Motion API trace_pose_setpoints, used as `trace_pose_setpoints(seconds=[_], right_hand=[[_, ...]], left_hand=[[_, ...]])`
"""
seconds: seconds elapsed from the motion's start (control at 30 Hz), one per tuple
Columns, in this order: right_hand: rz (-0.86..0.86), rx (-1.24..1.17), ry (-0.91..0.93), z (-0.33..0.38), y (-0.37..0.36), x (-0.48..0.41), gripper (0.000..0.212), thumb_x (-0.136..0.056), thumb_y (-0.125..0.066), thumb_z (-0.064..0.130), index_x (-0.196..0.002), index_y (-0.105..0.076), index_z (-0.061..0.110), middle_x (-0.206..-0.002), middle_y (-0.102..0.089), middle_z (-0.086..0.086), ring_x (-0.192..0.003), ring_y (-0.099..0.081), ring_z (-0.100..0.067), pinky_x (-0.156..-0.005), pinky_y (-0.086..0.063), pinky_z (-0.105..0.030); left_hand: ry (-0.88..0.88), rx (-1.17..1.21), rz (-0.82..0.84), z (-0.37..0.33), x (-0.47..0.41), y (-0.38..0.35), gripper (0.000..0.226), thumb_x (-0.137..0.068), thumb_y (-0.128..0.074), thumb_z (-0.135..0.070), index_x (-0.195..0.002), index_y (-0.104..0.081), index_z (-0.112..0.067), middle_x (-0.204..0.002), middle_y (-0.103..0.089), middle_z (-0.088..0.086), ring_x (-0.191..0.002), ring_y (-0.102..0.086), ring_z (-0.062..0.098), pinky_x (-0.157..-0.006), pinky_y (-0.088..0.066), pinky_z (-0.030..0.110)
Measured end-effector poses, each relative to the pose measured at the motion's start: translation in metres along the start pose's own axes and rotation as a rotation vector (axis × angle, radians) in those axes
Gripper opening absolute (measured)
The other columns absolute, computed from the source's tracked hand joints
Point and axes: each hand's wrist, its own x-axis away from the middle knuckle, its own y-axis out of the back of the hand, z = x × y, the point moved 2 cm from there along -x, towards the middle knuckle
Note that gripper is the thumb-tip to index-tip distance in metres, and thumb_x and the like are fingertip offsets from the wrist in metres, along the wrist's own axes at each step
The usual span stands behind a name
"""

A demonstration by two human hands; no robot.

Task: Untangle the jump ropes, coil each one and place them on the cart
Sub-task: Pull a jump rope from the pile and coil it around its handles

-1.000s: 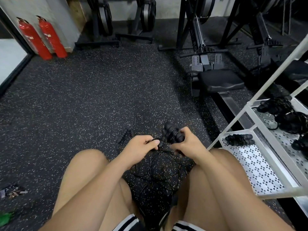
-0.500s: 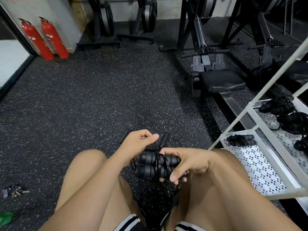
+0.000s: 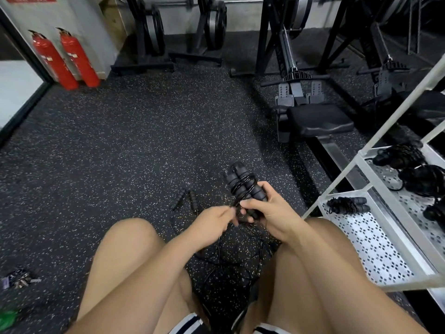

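Note:
My right hand (image 3: 269,213) grips a pair of black jump rope handles (image 3: 243,184), held side by side and pointing away from me, with black cord wound round them. My left hand (image 3: 214,219) pinches the loose cord just left of the handles. More black rope (image 3: 231,251) lies tangled on the floor between my knees. Two other black handles (image 3: 185,198) lie on the floor ahead of my left hand. On the white cart (image 3: 361,239) to my right, one coiled rope (image 3: 349,204) rests on the lower shelf and several coiled ropes (image 3: 409,165) sit on the shelf above.
A rowing machine with a black seat (image 3: 320,121) stands ahead on the right, close to the cart. Two red fire extinguishers (image 3: 65,59) lean at the far left wall. Black weight racks (image 3: 154,37) line the back. Small items (image 3: 19,280) lie on the floor at left.
My right hand has turned the handle bundle from lying crosswise to pointing away from me and lifted it. My left hand has dropped from a raised position to the cord beside the handles.

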Motion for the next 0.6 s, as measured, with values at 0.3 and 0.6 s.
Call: trace_pose_setpoints(seconds=[0.3,0.6], right_hand=[[-0.133,0.555,-0.161,-0.015,0.017,-0.013,0.059,-0.079,-0.078,0.0,-0.123,-0.044,0.02,-0.118,-0.067,-0.023,-0.077,-0.071,-0.028,-0.067,-0.063,-0.044],[0.301,0.683,-0.4,-0.031,0.004,0.002,0.049,-0.083,-0.075,-0.011,-0.123,-0.055,0.009,-0.093,-0.074,-0.017,-0.08,-0.072,-0.029,-0.067,-0.062,-0.035]], left_hand=[[-0.119,-0.19,-0.005,0.0,0.005,0.003,0.025,-0.101,-0.065,-0.048,-0.083,-0.073,-0.032,-0.062,-0.063,-0.008,-0.056,-0.056,0.02,-0.059,-0.039,0.032],[-0.153,-0.063,-0.089,0.0,0.006,0.016,0.024,-0.078,-0.092,-0.048,-0.076,-0.073,-0.032,-0.071,-0.072,-0.007,-0.064,-0.06,0.005,-0.064,-0.051,0.035]])
